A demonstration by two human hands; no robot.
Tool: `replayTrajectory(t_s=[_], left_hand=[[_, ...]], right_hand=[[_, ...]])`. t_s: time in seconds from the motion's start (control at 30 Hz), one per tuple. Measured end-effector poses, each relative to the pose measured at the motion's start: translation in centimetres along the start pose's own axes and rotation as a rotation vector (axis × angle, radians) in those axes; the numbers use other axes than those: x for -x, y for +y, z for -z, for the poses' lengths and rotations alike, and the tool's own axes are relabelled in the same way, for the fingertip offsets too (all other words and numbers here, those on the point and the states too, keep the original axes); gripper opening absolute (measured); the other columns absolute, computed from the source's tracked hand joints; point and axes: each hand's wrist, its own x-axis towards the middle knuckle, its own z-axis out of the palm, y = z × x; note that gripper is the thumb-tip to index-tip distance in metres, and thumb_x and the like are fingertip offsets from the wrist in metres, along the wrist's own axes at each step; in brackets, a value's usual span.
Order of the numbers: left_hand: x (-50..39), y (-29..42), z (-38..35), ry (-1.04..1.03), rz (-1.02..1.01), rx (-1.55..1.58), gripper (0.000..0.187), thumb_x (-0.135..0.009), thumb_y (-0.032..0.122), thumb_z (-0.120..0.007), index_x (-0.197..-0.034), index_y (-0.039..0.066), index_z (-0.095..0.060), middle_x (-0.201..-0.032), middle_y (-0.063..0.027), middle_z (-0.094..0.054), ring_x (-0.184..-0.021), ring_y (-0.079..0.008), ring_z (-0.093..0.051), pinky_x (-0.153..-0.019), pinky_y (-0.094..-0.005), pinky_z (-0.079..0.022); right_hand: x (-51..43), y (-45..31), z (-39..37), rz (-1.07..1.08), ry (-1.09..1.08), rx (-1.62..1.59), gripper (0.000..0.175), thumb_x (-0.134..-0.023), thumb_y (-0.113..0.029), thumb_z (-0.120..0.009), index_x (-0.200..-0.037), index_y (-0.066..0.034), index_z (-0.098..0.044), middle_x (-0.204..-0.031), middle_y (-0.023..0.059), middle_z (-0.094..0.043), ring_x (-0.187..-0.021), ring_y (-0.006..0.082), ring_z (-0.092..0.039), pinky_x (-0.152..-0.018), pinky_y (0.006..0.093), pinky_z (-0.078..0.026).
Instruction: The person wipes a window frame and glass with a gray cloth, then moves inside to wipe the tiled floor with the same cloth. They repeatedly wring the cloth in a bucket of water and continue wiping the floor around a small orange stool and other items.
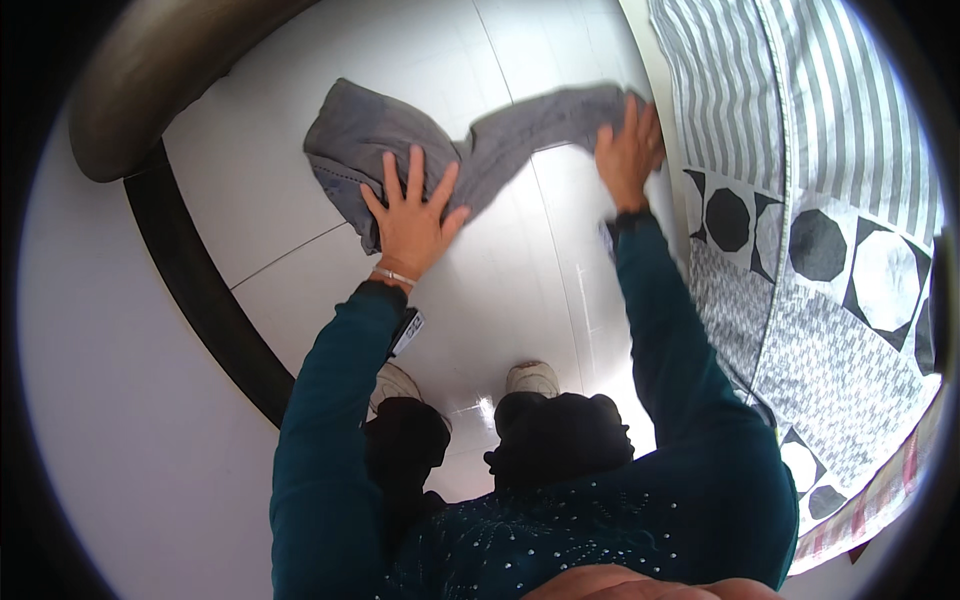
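A grey cloth (517, 154), perhaps a garment, lies wrinkled on the glossy white tiled floor (465, 300). Its wide left part shows a dark dashed seam, and a narrower strip runs off to the right. My left hand (412, 217) rests palm down on the wide part with fingers spread. A light bracelet circles that wrist. At the far right end of the strip, my right hand (628, 154) lies on top with its fingers extended. That end reaches close to the base of the bed.
On the right stands a bed with a black, white and grey patterned cover (735, 217). A rounded brown furniture piece (165, 75) fills the upper left. A dark skirting strip (202, 300) borders a pale wall (135, 360). My light shoes (532, 379) stand on the floor below.
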Motion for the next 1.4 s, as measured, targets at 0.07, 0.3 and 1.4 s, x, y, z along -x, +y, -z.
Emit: replayTrajectory(t_s=[0.07, 0.3, 1.4], left_hand=[[2.9, 0.1, -0.3, -0.044, -0.15, 0.056, 0.064, -0.09, 0.053, -0.064, -0.149, 0.034, -0.049, -0.165, -0.0165, -0.025, -0.149, -0.0491, -0.018, -0.102, -0.0833, -0.018], [16.0, 1.9, -0.1, -0.382, -0.609, 0.225, 0.051, -0.086, 0.042, -0.071, -0.134, 0.03, -0.062, -0.162, -0.0074, -0.033, -0.152, -0.0361, -0.022, -0.111, -0.076, -0.015], [28.7, -11.0, -2.2, -0.08, 0.927, 0.058, 0.072, -0.094, 0.048, -0.059, -0.158, 0.035, -0.029, -0.166, -0.0203, -0.017, -0.14, -0.0608, -0.027, -0.112, -0.0611, -0.035]], right_hand=[[7.6, 1.3, 2.5, -0.092, -0.127, 0.099, 0.07, -0.088, -0.029, -0.063, -0.152, -0.0122, -0.039, -0.158, 0.0253, -0.032, -0.144, 0.0462, -0.031, -0.11, 0.0697, -0.027], [27.0, 0.5, 10.8, 0.174, -0.535, -0.168, 0.068, -0.077, -0.015, -0.061, -0.137, 0.012, -0.045, -0.162, 0.0295, -0.022, -0.152, 0.0469, -0.016, -0.116, 0.0698, -0.007], [12.9, -19.0, 0.4, 0.988, -0.379, -0.359, 0.059, -0.086, -0.02, -0.071, -0.142, -0.0316, -0.056, -0.158, 0.0129, -0.038, -0.147, 0.0309, -0.032, -0.112, 0.0675, -0.019]])
